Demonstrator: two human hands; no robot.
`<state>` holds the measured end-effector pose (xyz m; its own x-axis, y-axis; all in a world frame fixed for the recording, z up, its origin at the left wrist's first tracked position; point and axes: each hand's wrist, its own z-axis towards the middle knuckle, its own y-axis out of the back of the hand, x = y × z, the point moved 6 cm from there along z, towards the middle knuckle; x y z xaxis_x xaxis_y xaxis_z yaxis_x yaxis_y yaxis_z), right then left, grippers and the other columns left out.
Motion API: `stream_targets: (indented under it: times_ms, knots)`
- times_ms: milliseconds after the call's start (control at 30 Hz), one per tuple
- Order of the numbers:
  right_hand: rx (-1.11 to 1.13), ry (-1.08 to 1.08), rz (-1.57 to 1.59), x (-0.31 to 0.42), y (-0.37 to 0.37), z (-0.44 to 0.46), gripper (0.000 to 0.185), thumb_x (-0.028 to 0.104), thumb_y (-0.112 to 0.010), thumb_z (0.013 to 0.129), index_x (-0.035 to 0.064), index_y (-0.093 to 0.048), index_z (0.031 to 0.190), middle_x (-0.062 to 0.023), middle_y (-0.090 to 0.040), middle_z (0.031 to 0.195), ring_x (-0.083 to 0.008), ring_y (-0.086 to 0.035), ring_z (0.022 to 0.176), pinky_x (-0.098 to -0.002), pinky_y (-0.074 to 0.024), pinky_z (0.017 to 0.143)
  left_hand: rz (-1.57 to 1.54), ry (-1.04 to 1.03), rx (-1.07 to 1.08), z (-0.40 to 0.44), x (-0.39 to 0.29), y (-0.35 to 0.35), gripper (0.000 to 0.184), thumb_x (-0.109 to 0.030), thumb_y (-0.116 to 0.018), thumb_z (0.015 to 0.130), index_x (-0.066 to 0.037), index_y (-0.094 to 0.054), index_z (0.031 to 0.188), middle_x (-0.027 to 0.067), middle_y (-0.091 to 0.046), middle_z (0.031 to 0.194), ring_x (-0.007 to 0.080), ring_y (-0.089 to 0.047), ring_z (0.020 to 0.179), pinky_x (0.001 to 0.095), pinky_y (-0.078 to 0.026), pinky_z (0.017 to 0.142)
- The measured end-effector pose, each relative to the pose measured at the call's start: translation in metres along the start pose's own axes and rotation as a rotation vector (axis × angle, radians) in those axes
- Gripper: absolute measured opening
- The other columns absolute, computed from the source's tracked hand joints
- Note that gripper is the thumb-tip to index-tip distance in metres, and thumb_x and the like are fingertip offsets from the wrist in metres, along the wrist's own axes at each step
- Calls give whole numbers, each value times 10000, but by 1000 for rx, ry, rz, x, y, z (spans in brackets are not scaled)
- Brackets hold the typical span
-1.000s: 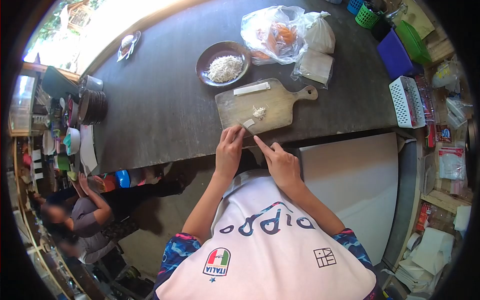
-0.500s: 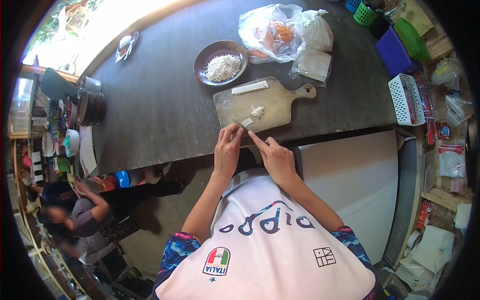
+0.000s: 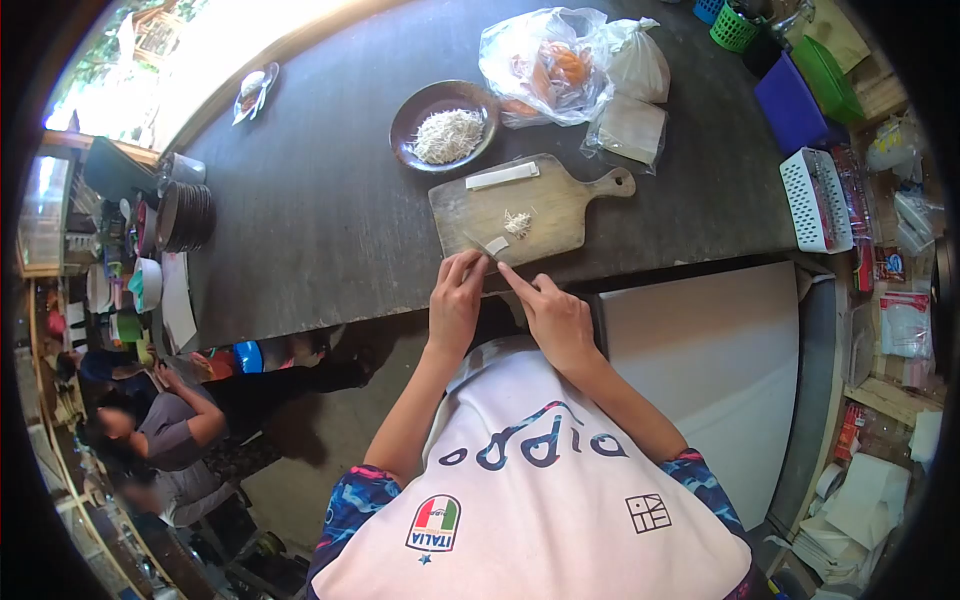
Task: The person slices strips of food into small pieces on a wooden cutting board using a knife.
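A wooden cutting board (image 3: 555,205) lies near the table's front edge. On it are a long pale strip (image 3: 502,176), a small heap of fine pale shreds (image 3: 517,223) and a short pale piece (image 3: 496,245). My left hand (image 3: 458,295) is at the board's near edge, its fingers pinched together beside the short piece; they hide what they hold. My right hand (image 3: 555,318) is closed on a knife (image 3: 474,241), with the index finger stretched forward. Only a thin part of the blade shows, and the handle is hidden in my hand.
Behind the board stand a brown bowl (image 3: 402,150) of pale shreds, a clear plastic bag (image 3: 540,65) with orange contents and a packet (image 3: 628,130). A white basket (image 3: 815,200) is at right, stacked dark plates (image 3: 185,217) at left. Other people (image 3: 175,425) sit at lower left.
The thin blade now shows more above the short piece. Both hands stay in nearly the same place. The whole view has shifted slightly.
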<state>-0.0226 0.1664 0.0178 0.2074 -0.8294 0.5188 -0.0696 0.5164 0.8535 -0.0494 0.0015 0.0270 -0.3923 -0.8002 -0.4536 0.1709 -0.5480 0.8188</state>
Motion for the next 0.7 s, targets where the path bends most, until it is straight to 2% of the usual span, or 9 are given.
stream_targets:
  times_ms: [100,400,600,700]
  knots:
    - [56,-26,-35,1,7,-10,635,201,-682,1054,417,-539,1633,-87,-629,918,-303,-760,722,-441,-630,639,1,-3,-8,1,1,2,358,74,-717,885,28,-752,1238,116,-683,1281,344,-661,1217,456,-591,992]
    - [17,0,-2,2,2,-1,636,207,-677,1060,444,-532,1632,-82,-649,944,-294,-763,723,-441,-627,627,-10,2,-14,-1,1,-1,364,68,-721,887,25,-745,1248,114,-686,1282,346,-667,1207,458,-594,987]
    - [50,-15,-29,-2,1,-8,635,209,-675,1058,426,-532,1637,-87,-645,947,-300,-760,719,-441,-625,627,-13,3,-14,0,1,-1,363,72,-720,881,24,-745,1240,116,-685,1280,347,-667,1208,457,-592,991]
    - [29,-29,13,2,-2,2,645,173,-663,1057,448,-537,1627,-79,-659,949,-332,-743,735,-479,-618,657,-15,16,-9,-2,0,-1,361,72,-718,882,23,-745,1239,116,-684,1279,346,-664,1212,453,-591,996]
